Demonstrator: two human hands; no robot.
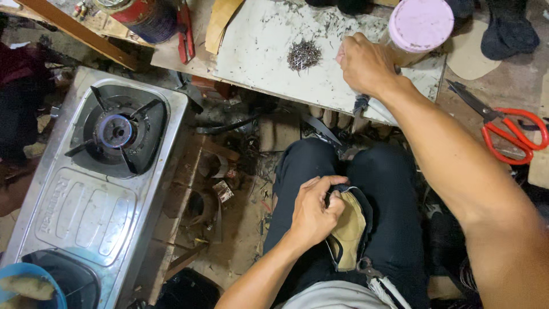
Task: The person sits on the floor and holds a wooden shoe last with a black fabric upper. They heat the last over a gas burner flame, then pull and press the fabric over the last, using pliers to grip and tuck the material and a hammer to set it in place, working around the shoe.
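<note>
Tan shoe piece [347,234] gripped by left hand [313,210] | right hand [365,63] fisted near nails [303,55]

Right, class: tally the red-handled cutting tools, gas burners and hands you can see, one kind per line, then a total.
Red-handled cutting tools: 2, scissors and cutters
Gas burners: 2, and
Hands: 2, left hand and right hand
Total: 6

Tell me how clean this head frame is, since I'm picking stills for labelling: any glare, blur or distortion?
Head view: even, dim lighting; mild sheen on the steel gas stove, no blown-out glare. The left hand gripping the shoe upper is sharp; the right hand near the pile of nails is slightly soft. Wide-angle stretch enlarges the right forearm at the frame edge.
</note>
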